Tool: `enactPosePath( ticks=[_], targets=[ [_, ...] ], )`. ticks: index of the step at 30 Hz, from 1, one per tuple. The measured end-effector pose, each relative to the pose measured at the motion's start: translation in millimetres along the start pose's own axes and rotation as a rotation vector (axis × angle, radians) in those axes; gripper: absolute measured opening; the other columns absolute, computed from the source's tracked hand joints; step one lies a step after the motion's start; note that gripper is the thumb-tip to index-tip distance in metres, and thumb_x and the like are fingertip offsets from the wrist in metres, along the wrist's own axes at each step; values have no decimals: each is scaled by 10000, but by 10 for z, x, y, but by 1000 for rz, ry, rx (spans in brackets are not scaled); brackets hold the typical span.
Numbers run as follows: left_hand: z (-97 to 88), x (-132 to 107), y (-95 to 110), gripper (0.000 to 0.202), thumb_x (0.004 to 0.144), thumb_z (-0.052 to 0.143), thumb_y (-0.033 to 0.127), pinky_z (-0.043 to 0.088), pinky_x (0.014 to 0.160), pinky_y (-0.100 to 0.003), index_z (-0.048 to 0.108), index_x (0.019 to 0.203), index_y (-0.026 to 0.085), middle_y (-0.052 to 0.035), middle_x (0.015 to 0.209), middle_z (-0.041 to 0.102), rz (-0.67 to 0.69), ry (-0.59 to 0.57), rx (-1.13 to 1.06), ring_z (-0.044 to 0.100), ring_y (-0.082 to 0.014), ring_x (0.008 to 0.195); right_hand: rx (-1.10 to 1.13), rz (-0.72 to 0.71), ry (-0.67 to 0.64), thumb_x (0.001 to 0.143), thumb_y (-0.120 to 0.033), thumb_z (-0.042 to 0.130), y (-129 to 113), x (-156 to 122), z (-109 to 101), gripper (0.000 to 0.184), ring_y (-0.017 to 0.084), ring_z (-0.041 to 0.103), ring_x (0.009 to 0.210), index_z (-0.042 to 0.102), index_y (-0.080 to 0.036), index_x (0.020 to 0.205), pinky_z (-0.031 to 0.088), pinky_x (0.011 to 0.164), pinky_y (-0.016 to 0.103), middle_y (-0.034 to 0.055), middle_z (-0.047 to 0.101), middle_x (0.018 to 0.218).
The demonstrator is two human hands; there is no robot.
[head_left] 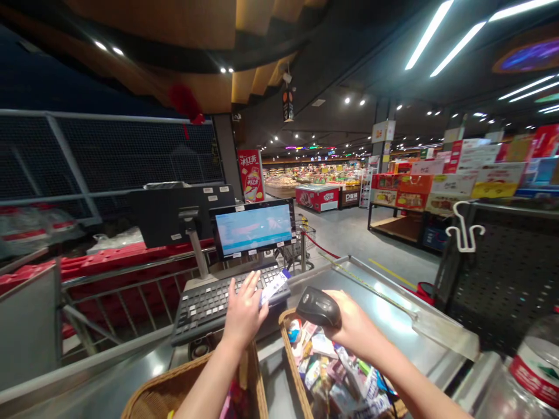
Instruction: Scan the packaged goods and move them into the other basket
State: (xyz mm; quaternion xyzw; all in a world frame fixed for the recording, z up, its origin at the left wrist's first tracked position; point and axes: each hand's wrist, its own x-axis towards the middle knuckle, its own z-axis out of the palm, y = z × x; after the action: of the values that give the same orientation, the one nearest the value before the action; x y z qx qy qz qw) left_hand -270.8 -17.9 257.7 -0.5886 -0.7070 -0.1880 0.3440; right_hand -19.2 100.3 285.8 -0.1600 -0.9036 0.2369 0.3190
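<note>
My left hand (245, 308) is over the right part of a black keyboard (205, 305), its fingers reaching forward across the keys. A slim white-and-blue packet (275, 285) sticks out from between its thumb and fingers, pointing up and right. My right hand (349, 320) is closed around a black handheld barcode scanner (318, 306), whose head points left. Below the scanner stands a wicker basket (293, 372) full of small packaged goods (334, 372). A lit monitor (255, 228) stands behind the keyboard; its text is too blurred to read.
A second wicker basket (152, 387) stands under my left forearm. The metal counter (384, 297) stretches right, with a clear plastic bottle (539, 366) at the near right. White hooks (465, 230) hang on a dark perforated rack. A metal railing (140, 305) runs along the left.
</note>
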Motion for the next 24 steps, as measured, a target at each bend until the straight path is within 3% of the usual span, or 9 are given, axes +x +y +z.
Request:
enactPosePath(
  ticks=[6, 11, 20, 24],
  targets=[
    [-92, -92, -115, 157, 835, 538, 228, 196, 1126, -618, 664, 924, 200, -130, 1397, 525, -2, 11, 5, 473, -313, 1303, 13, 39, 26, 638, -103, 569, -131, 12, 98, 485, 281, 582, 1083, 636, -158, 1116, 437, 985, 431, 113, 668, 1118],
    [-198, -230, -233, 155, 860, 526, 251, 184, 1128, -615, 665, 903, 199, -125, 1404, 519, -28, -3, 14, 466, -310, 1309, 16, 14, -13, 647, -97, 554, -266, 53, 220, 358, 262, 589, 1078, 667, -187, 974, 456, 955, 387, 90, 666, 1115],
    [-426, -656, -532, 142, 860, 523, 247, 158, 1137, -608, 656, 879, 198, -119, 1417, 506, -108, -57, 60, 452, -304, 1321, 60, -32, -59, 621, -92, 557, -493, 139, 555, 441, 277, 566, 1117, 654, -186, 1041, 432, 988, 429, 99, 648, 1148],
    [-549, -886, -651, 128, 846, 528, 241, 163, 1133, -613, 648, 865, 202, -119, 1423, 499, -140, -93, 71, 448, -306, 1323, 70, -67, -99, 627, -95, 563, -590, 148, 722, 373, 268, 569, 1094, 657, -191, 975, 419, 1002, 427, 95, 645, 1142]
  ],
)
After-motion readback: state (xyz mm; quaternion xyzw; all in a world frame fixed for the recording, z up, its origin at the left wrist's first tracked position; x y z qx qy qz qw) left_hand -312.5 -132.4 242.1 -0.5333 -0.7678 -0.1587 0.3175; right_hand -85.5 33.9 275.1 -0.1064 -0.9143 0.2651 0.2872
